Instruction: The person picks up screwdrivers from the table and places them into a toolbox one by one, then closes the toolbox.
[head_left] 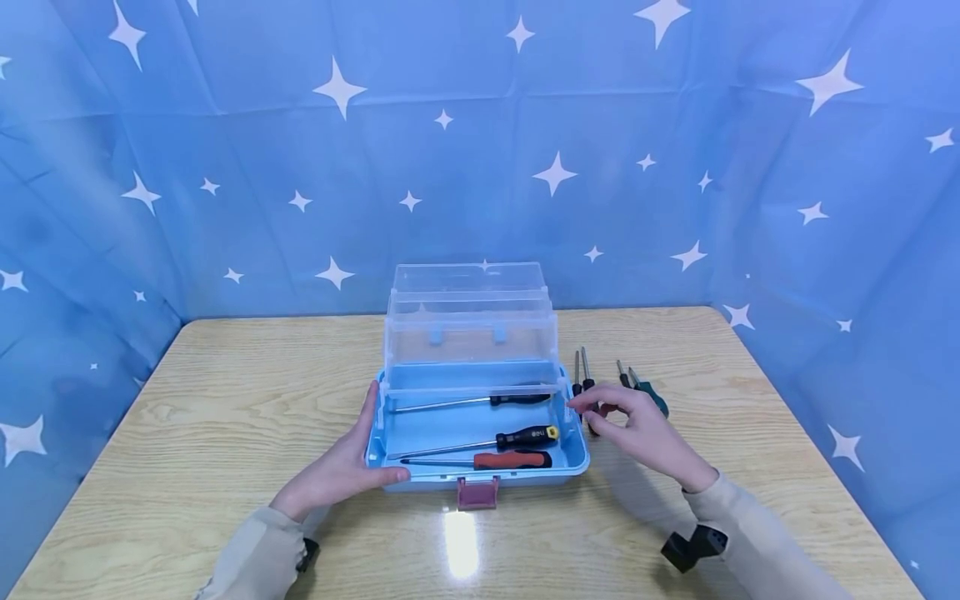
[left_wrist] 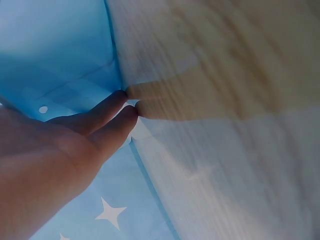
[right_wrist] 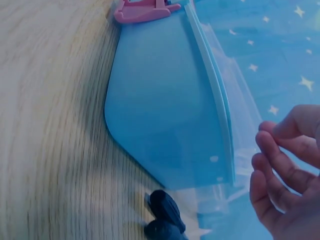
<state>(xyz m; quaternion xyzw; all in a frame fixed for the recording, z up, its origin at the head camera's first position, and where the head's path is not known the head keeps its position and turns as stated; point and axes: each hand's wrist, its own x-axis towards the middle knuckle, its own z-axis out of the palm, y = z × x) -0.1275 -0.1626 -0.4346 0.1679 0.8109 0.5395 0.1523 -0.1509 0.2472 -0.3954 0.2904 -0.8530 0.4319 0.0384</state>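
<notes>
Blue toolbox (head_left: pixel 435 426): on the wooden table (head_left: pixel 247 400), between both hands, with the clear lid (head_left: pixel 472 332) raised.
Left hand (head_left: pixel 339 464): spread wide along the left end of the box, with thumb at the front rim.
Right hand (head_left: pixel 647 427): near the right rim, loosely bent, with narrow finger gap and no tool visible in it; cannot tell about contact with the lid.
Inside the box: black screwdriver (head_left: pixel 521 400), yellow-ended screwdriver (head_left: pixel 527 436) and red-handled screwdriver (head_left: pixel 516 460), handles toward the right.
Right of the box: dark screwdrivers (head_left: pixel 588 383), partly hidden, and green-handled tool (head_left: pixel 653 397).
Good handling, as judged: steady the box with the left; move any driver by its handle, level, clear of the lid.
</notes>
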